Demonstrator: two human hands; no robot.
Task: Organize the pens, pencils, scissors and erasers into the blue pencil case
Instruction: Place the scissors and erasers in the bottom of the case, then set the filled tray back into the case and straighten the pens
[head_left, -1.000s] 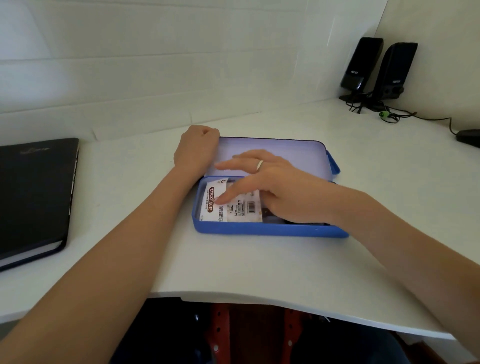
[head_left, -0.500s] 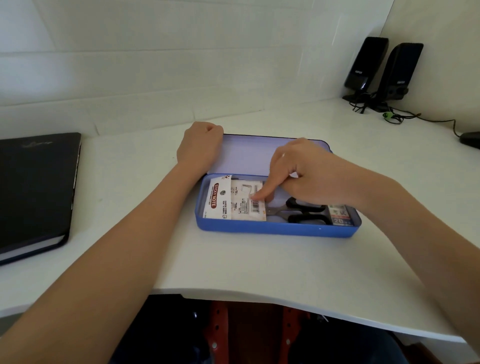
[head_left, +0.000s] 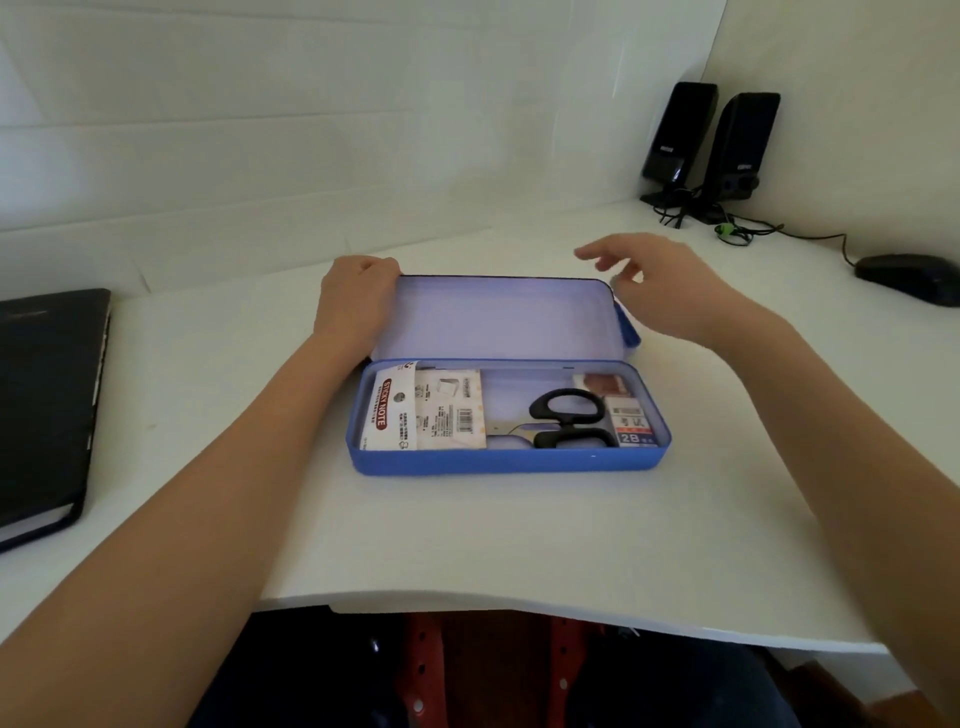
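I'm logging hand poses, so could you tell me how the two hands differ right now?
The left hand is closed in a fist on the lid's left corner; the right hand is open, fingers spread, empty, near the right corner. The left looks sharp, the right's fingertips blurred. Both are above the case, outside its tray.

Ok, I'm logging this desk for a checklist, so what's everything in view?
pencil case: one, blue, open at desk centre
sticky note pack: one, white, case's left end
scissors: one, black handles, middle of case
erasers: two apparently, one marked 2B, case's right end
notebook: one, black, desk's left edge
speakers: two, black, back right corner
mouse: one, black, far right
desk: one, white
left hand: fist on lid's left edge
right hand: open, above lid's right end
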